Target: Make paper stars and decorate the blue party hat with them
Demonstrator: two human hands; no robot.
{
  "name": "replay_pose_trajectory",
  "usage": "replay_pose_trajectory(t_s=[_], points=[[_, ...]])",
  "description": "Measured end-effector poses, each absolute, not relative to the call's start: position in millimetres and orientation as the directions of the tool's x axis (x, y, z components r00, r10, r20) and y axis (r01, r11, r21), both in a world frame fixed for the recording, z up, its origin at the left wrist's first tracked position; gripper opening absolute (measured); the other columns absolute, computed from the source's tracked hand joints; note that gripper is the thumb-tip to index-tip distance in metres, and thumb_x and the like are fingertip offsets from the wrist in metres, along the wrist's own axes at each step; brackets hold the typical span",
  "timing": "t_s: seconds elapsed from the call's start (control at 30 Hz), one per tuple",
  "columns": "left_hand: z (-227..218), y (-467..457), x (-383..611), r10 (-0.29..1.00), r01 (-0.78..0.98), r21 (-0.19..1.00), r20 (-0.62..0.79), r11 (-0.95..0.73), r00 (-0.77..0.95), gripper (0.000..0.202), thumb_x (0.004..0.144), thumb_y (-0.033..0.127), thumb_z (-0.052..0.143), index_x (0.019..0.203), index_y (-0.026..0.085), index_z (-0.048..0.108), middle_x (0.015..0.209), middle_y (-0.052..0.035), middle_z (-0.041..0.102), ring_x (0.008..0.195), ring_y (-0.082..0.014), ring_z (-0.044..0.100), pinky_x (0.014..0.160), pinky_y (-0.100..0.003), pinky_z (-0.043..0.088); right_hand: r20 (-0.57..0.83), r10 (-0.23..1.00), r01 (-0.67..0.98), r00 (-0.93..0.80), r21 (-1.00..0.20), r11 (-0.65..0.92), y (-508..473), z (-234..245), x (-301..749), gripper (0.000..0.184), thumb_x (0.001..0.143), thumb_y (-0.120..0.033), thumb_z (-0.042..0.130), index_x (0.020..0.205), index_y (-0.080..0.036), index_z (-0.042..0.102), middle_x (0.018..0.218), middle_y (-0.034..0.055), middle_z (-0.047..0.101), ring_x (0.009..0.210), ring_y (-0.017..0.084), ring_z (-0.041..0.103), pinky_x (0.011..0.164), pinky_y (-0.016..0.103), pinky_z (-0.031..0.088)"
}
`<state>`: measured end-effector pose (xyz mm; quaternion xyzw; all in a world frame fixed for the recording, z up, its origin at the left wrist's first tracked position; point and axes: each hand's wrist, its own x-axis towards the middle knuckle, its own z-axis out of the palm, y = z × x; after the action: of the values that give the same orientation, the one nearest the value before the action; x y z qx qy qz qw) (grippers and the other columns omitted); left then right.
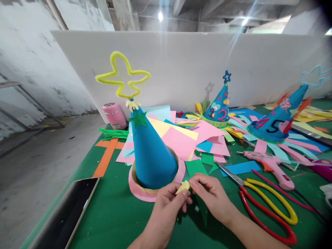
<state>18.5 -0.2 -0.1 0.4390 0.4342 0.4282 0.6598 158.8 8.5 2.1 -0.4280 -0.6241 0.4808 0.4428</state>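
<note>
fingers (184,200) of the left hand (166,204) and the right hand (211,193) closed in a pinch on one yellow paper star (183,186), thumb and fingertips on either side. held low over the near part of the table, just in front of the hat's brim; some points of the star covered by the fingertips. both forearms cut off by the bottom edge.

by size from here:

white board (181,65) upright across the back, right end lost in lens blur.

green table (114,218) under everything, near and right parts out of frame.

paper pile (181,138), pink, yellow and blue sheets overlapping, lower layers hidden.

blue cone hat (153,155) upright just behind the hands on a pink brim (144,195), a yellow pipe-cleaner star (121,74) on its tip; back of the brim hidden by the cone.

dark tablet (67,212) at the near left, lower corner cut off.

tipped hat (278,117) at far right, topper blurred and hard to make out.

scissors (269,207) with red and yellow handles just right of the right hand, blades pointing up-left.

pink glue gun (269,164) lying on its side beyond them.

smaller hat (219,107) by the board, digits unclear.

pink flask (114,116) at the board's foot.
</note>
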Motion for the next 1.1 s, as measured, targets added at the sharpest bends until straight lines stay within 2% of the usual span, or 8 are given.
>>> replay_pose_trajectory(t_s=[0.13, 0.3, 0.43, 0.6, 0.73, 0.9, 1.1], points=[[0.6, -0.8, 20.9, 0.932, -0.074, 0.964, -0.225, 0.255, 0.285, 0.030, 0.068, 0.040, 0.063, 0.056, 0.013, 0.057, 0.051, 0.0013, 0.049, 0.047, -0.0084, 0.038, 0.046, -0.021, 0.026, 0.045, 0.966, -0.007, -0.253, -0.999, 0.045, 7.0, -0.3, 154.2, 0.021, 0.080, -0.033, 0.052, 0.066, -0.017, 0.048, 0.056, -0.0037, 0.048, 0.047, 0.009, 0.050, 0.045, 0.020, 0.038], [4.8, -1.6, 24.3, 0.930, 0.001, 0.988, -0.147, 0.156, 0.337, 0.031, 0.070, 0.039, 0.060, 0.053, 0.014, 0.054, 0.050, 0.0014, 0.045, 0.050, -0.0100, 0.036, 0.048, -0.022, 0.027, 0.108, 0.980, 0.090, -0.168, -0.988, 0.124, 4.5, -4.8, 150.5, 0.024, 0.078, -0.028, 0.052, 0.058, -0.018, 0.043, 0.050, -0.0053, 0.043, 0.043, 0.008, 0.044, 0.042, 0.019, 0.033], [5.3, -1.5, 23.5, 0.945, 0.016, 0.992, -0.125, 0.126, 0.301, 0.027, 0.071, 0.034, 0.058, 0.053, 0.014, 0.054, 0.052, 0.0011, 0.046, 0.053, -0.0106, 0.038, 0.050, -0.022, 0.029, 0.080, 0.977, 0.085, -0.197, -0.992, 0.098, 7.1, -3.1, 152.7, 0.027, 0.080, -0.033, 0.051, 0.059, -0.017, 0.047, 0.051, -0.0036, 0.047, 0.048, 0.010, 0.045, 0.045, 0.020, 0.035], [-0.8, -0.6, 21.0, 0.923, -0.065, 0.950, -0.278, 0.305, 0.267, 0.022, 0.072, 0.033, 0.060, 0.063, 0.014, 0.057, 0.056, 0.0000, 0.055, 0.047, -0.0083, 0.038, 0.046, -0.021, 0.026, 0.062, 0.975, 0.054, -0.211, -0.996, 0.075, 11.1, -1.5, 159.9, 0.032, 0.085, -0.038, 0.042, 0.068, -0.015, 0.054, 0.058, -0.0029, 0.046, 0.055, 0.010, 0.044, 0.051, 0.020, 0.035], [-4.8, 0.3, 20.3, 0.923, -0.090, 0.953, -0.254, 0.291, 0.288, 0.027, 0.073, 0.036, 0.059, 0.059, 0.014, 0.055, 0.054, 0.0008, 0.052, 0.047, -0.0080, 0.037, 0.046, -0.021, 0.027, 0.052, 0.971, 0.099, -0.232, -0.992, 0.077, 9.7, -3.6, 159.8, 0.024, 0.081, -0.033, 0.051, 0.064, -0.016, 0.050, 0.055, -0.0033, 0.049, 0.051, 0.009, 0.044, 0.048, 0.020, 0.034], [-5.6, 0.1, 22.1, 0.936, -0.087, 0.960, -0.234, 0.265, 0.263, 0.025, 0.071, 0.037, 0.061, 0.064, 0.014, 0.058, 0.055, 0.0013, 0.052, 0.047, -0.0083, 0.038, 0.045, -0.020, 0.026, 0.055, 0.977, 0.110, -0.205, -0.991, 0.079, 8.0, -5.1, 155.9, 0.027, 0.081, -0.034, 0.050, 0.059, -0.018, 0.045, 0.049, -0.0039, 0.051, 0.045, 0.009, 0.045, 0.044, 0.020, 0.033], [-2.0, 0.0, 24.7, 0.936, -0.164, 0.940, -0.255, 0.298, 0.243, 0.021, 0.068, 0.033, 0.064, 0.063, 0.013, 0.059, 0.058, -0.0005, 0.056, 0.047, -0.0079, 0.040, 0.046, -0.020, 0.029, 0.080, 0.994, 0.138, -0.081, -0.986, 0.091, 9.4, -6.4, 157.8, 0.030, 0.078, -0.037, 0.053, 0.056, -0.018, 0.047, 0.048, -0.0052, 0.043, 0.045, 0.008, 0.037, 0.042, 0.020, 0.030]])
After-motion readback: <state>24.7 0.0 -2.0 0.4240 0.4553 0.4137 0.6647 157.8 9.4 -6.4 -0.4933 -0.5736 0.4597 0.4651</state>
